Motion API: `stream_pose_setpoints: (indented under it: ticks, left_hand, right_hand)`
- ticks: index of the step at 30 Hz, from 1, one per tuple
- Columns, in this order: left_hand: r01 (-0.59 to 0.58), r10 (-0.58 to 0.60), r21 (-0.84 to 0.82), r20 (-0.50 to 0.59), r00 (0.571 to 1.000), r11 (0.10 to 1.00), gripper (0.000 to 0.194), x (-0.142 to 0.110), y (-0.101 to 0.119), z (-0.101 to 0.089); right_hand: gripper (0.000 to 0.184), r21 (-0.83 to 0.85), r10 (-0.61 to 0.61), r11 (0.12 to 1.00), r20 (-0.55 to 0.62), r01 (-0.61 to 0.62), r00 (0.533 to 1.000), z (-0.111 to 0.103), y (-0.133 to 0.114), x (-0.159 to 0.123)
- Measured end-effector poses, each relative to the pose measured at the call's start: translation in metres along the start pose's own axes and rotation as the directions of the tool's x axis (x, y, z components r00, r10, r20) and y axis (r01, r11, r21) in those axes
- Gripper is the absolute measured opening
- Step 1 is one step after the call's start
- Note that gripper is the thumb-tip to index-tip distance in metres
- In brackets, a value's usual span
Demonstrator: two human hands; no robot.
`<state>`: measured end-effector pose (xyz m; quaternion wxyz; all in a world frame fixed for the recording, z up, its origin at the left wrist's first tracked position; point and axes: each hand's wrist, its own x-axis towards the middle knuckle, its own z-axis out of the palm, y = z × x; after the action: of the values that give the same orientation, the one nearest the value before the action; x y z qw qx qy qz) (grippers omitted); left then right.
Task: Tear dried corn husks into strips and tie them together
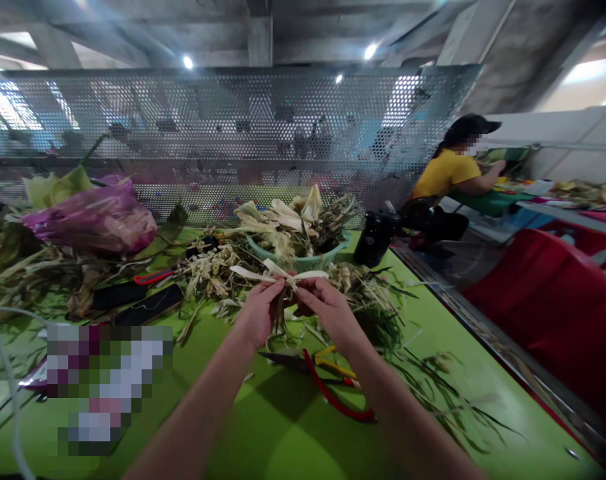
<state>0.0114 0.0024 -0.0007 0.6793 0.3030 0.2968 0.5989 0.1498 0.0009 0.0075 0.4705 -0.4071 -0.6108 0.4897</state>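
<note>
Between my two hands is a pale strip of dried husk (pixel 307 275), crossed with other strips into a small knot-like shape. My left hand (pixel 263 307) pinches it from the left, thumb on top. From the right, the fingers of my right hand (pixel 325 303) close on the same strips. Behind them stands a green plastic basket (pixel 333 255) heaped with dried husks (pixel 287 217). Under my right wrist lie scissors with red handles (pixel 327 390), blades pointing left. A yellow-handled tool (pixel 330 360) lies against them.
Loose dried plant scraps (pixel 217 267) cover much of the green table (pixel 283 440). A purple plastic bag (pixel 97 220), a red-handled cutter (pixel 153 278) and a white cable (pixel 13 393) are on the left. A black bottle (pixel 375 237) stands right; beyond sits a person in yellow (pixel 447 173).
</note>
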Motion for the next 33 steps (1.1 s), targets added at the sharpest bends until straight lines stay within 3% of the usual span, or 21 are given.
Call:
stream_pose_setpoints:
  ticks: [4, 8, 18, 22, 26, 29, 33]
  left_hand:
    - [-0.016, 0.022, 0.158, -0.039, 0.999, 0.987, 0.034, -0.002, -0.001, -0.002]
    - [-0.063, 0.085, 0.226, -0.086, 0.993, 0.972, 0.029, -0.003, 0.001, -0.003]
    - [-0.096, 0.104, 0.051, -0.198, 0.975, 0.994, 0.025, 0.001, -0.001, -0.003]
    - [-0.074, 0.083, 0.050, -0.209, 0.974, 0.996, 0.025, 0.001, 0.002, -0.003]
    - [-0.081, 0.104, 0.171, -0.128, 0.986, 0.982, 0.027, 0.001, 0.006, -0.006]
    - [-0.044, 0.058, 0.247, -0.051, 0.997, 0.968, 0.029, -0.001, 0.007, -0.004]
    - [-0.011, 0.006, 0.244, 0.020, 1.000, 0.970, 0.030, -0.007, 0.006, 0.004]
  right_hand:
    - [0.022, -0.164, -0.107, 0.982, -0.067, 0.095, 0.992, -0.003, 0.002, 0.003]
    - [0.018, -0.273, -0.162, 0.952, -0.061, 0.140, 0.985, -0.006, 0.003, 0.003]
    - [0.019, -0.337, -0.157, 0.933, -0.060, 0.128, 0.986, -0.007, 0.003, 0.002]
    - [0.019, -0.303, -0.139, 0.946, -0.061, 0.114, 0.988, -0.007, 0.001, 0.002]
    - [0.022, -0.213, -0.046, 0.976, -0.033, 0.038, 0.998, -0.008, -0.004, 0.002]
    - [0.029, -0.059, 0.035, 0.998, -0.005, -0.035, 0.999, -0.007, -0.004, 0.003]
    - [0.028, 0.216, 0.104, 0.973, -0.083, -0.084, 0.991, -0.006, 0.001, 0.004]
